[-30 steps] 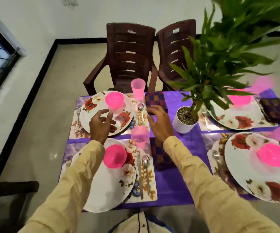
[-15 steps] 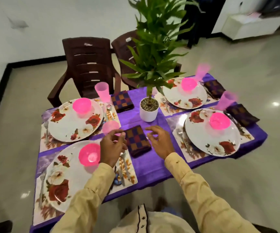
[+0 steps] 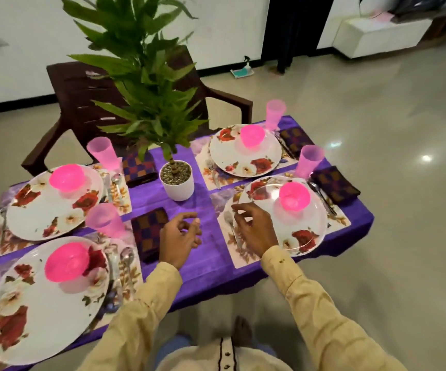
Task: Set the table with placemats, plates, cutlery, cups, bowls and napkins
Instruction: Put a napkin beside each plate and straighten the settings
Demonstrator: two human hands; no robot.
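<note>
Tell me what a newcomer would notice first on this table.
The tall leafy plant in its white pot at the table's centre stands out first. Then a bright pink bowl sits on each of four floral plates, as on the near right plate, against the purple tablecloth. The left hand and right hand hover loosely curled over the table's near side, holding nothing.

Left grip, right grip: loosely curled

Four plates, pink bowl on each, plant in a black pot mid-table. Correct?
Pot colour is wrong. The head view shows four plates, a pink bowl on each, and the plant in a white pot mid-table.
</note>
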